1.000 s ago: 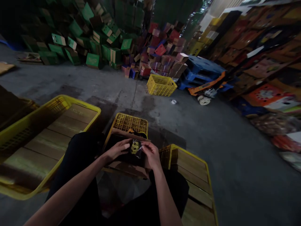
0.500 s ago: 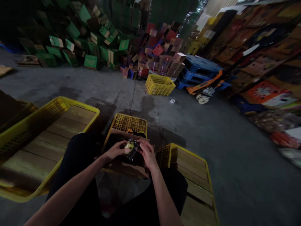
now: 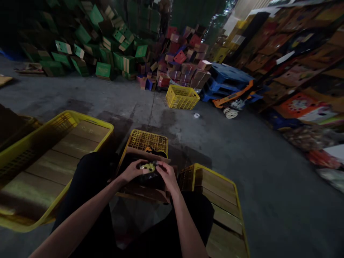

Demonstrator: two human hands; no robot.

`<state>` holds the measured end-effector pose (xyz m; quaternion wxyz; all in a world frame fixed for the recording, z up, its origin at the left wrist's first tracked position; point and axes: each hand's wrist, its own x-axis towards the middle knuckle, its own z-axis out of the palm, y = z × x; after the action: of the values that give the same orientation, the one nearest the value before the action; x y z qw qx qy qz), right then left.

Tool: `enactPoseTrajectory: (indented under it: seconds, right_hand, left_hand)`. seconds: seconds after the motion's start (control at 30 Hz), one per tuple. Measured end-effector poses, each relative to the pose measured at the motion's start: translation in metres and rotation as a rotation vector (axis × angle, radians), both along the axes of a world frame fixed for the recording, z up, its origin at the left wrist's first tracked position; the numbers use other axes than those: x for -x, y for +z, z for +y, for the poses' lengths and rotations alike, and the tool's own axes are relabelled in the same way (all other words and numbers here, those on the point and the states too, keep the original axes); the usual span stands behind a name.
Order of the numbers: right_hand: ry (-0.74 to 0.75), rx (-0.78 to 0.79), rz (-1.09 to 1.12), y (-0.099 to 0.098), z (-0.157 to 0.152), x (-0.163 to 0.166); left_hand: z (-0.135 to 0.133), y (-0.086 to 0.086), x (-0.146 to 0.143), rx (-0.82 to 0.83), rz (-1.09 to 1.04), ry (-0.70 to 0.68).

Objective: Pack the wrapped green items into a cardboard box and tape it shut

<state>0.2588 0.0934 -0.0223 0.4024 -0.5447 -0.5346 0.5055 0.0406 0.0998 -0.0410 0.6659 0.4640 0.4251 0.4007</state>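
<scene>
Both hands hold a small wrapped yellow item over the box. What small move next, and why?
Probably lower the small yellow item in clear plastic wrapping into the dark open cardboard box beneath it: the left hand and right hand both pinch it low over that box, which rests on a yellow plastic crate.
</scene>
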Motion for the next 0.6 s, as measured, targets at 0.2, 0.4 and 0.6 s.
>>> enactPoseTrajectory:
  seconds: [0.2,0.4,0.6]
  right_hand:
    - [-0.117,0.000,0.018,-0.004,0.003,-0.005]
    - [-0.017,0.011,0.054,0.001,-0.002,-0.002]
    - [-0.107,0.022,0.003,-0.014,0.003,-0.005]
  left_hand:
    - [0.000,0.002,0.001,0.020,-0.106,0.071]
    - [0.001,-0.002,0.003,0.041,-0.081,0.126]
    - [0.002,-0.006,0.004,0.094,-0.086,0.215]
